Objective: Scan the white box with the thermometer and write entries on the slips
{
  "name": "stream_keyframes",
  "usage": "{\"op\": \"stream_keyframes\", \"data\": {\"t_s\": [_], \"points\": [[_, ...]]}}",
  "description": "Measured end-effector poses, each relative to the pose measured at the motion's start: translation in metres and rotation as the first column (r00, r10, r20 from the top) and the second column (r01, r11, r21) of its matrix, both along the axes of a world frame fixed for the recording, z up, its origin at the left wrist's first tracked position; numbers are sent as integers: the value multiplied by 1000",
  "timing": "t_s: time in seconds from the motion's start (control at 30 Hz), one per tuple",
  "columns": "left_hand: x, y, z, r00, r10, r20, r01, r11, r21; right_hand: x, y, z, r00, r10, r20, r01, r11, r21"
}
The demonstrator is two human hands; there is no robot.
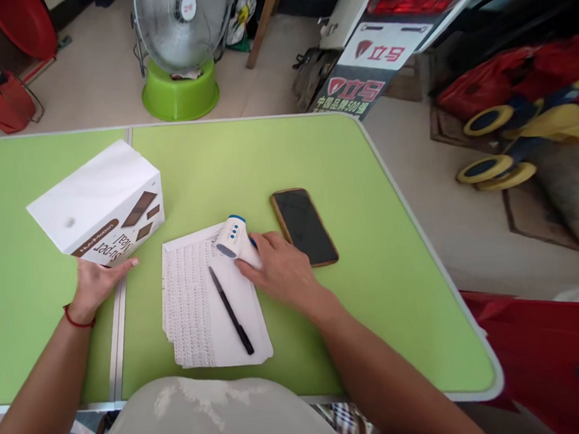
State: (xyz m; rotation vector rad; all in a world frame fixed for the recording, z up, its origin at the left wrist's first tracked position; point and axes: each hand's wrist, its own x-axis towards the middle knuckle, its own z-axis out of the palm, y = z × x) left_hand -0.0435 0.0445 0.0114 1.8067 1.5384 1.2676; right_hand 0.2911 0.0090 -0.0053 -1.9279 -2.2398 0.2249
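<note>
My left hand [97, 285], with a red string at the wrist, holds a white NutriMotion box [99, 178] at its near side. The thumb points to the right along the lower edge; the other fingers are hidden by the box. In my right hand [286, 267] is a white and blue infrared forehead thermometer [236, 240], gripped by its handle over the top right corner of a paper stack [191, 305]. Rows of small writing cover the left part of the top sheet. On the stack lies a black pen [230, 308], at a slant. Right of the thermometer rests a dark-screened smartphone [306, 226] in a brown case.
The green folding table [378, 330] has a metal rim and a seam [118, 324] left of the papers. Behind it a fan [187, 24] stands on a green tub [180, 95]. An electric scooter's tail [404, 14] is at back right, and a red chair [555, 343] at right.
</note>
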Motion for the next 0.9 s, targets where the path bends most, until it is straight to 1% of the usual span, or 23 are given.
{"op": "stream_keyframes", "data": {"t_s": [0.07,0.13,0.2,0.23,0.27,0.3,0.37,0.4,0.43,0.5,0.57,0.7,0.8,0.9], "points": [[-2,1,-4,1000,-12,16,12,1000,-17,1,2,0,999,-14,-33,13,999,-31],[-4,3,-3,999,-10,40,10,1000,-17,0,4,1,995,-43,-85,39,998,-52],[-5,3,-1,997,31,72,-31,1000,-7,-3,3,5,975,-60,-212,56,998,-26],[-4,2,0,992,61,109,-60,998,-12,-6,1,7,946,-42,-322,44,999,0],[-3,0,1,983,86,161,-82,996,-27,-10,-3,11,891,1,-454,12,1000,26],[-2,-3,2,971,100,219,-91,995,-49,-15,-9,14,801,60,-595,-39,998,49],[3,-10,4,942,80,325,-51,994,-98,-27,-23,22,547,152,-823,-204,978,46],[6,-14,5,931,53,361,-11,993,-117,-32,-31,25,441,155,-884,-261,965,39],[10,-18,6,925,26,378,28,990,-135,-37,-38,27,370,152,-917,-307,951,34],[17,-27,9,922,-13,387,89,980,-180,-45,-50,30,296,152,-943,-382,924,29],[25,-35,13,917,-42,396,146,961,-236,-50,-55,30,271,146,-952,-427,904,17],[37,-42,20,899,-76,431,239,910,-338,-56,-52,29,256,91,-962,-448,893,-35],[42,-42,22,902,-81,425,258,890,-377,-58,-49,28,259,30,-965,-448,889,-93],[43,-40,24,911,-85,404,253,889,-382,-60,-50,28,241,-27,-970,-458,878,-138]]}}
